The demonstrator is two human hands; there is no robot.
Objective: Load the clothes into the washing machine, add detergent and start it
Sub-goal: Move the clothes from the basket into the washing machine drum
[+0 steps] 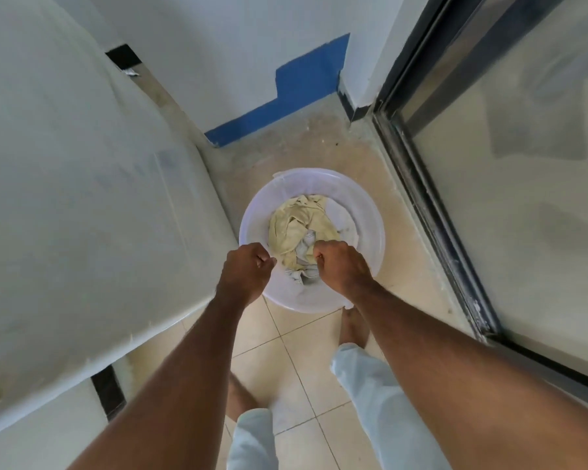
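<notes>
A round white plastic basin [360, 212] stands on the tiled floor in front of me. It holds crumpled clothes [296, 225]: a pale yellow garment on top and a grey piece under it. To the left stands the washing machine [82, 198], draped in a whitish plastic cover. My left hand [248, 262] hovers over the basin's left rim, fingers curled into a fist with nothing seen in it. My right hand [336, 262] is also curled, right over the near edge of the clothes. Whether it grips the cloth is hidden.
A white wall with a blue painted base [286, 100] closes the corner behind the basin. A dark-framed sliding glass door [455, 198] runs along the right. My bare feet and pale trouser legs [370, 385] are on the tiles just behind the basin.
</notes>
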